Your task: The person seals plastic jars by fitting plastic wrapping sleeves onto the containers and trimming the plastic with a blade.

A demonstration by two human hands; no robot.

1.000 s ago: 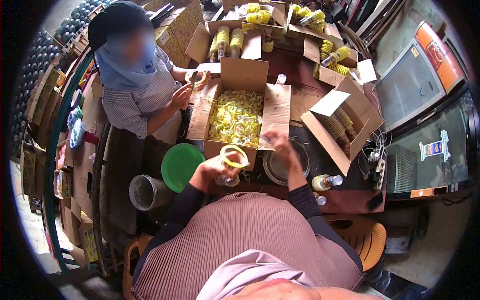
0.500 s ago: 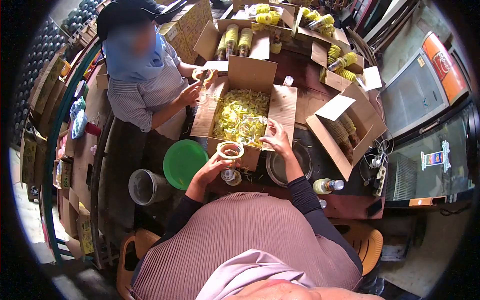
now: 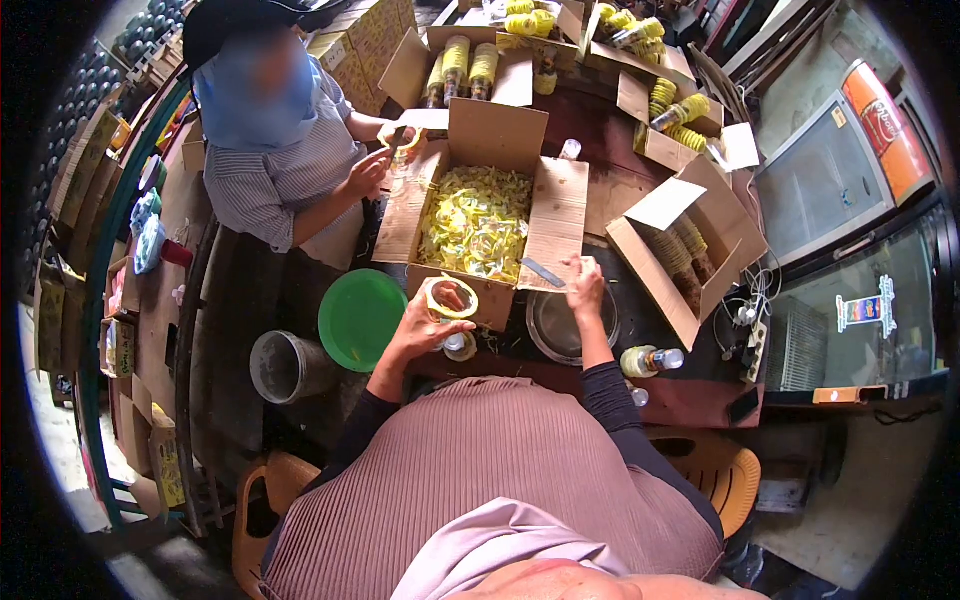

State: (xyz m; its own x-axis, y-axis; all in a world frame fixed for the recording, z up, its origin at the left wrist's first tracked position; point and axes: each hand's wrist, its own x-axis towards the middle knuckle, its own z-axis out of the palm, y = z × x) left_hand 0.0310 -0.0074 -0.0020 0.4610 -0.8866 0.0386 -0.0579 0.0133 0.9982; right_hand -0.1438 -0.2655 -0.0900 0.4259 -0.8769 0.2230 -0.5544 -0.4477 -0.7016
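Note:
My left hand (image 3: 418, 328) grips a clear cup with a yellow rim (image 3: 453, 298), its round opening facing up, just in front of a cardboard box. Yellow strips and scraps (image 3: 475, 222) fill that box (image 3: 498, 132). In my right hand (image 3: 587, 290) is a knife, its dark blade (image 3: 542, 271) pointing left toward the box's front right corner. Below the right hand sits a round clear container (image 3: 553, 325). Beside the left hand, a small clear bottle (image 3: 459, 346) stands near the table's front edge.
A co-worker (image 3: 290, 150) at the left holds a yellow ring and a blade. A green round lid (image 3: 362, 320) and a grey bucket (image 3: 290, 367) are at left. Right: an open box (image 3: 655, 285) of stacked cups, a lying bottle (image 3: 650, 361). More boxes stand behind.
My right hand has moved right from the box's front corner, and the knife blade now shows clearly. My left hand, with the cup, has shifted slightly left.

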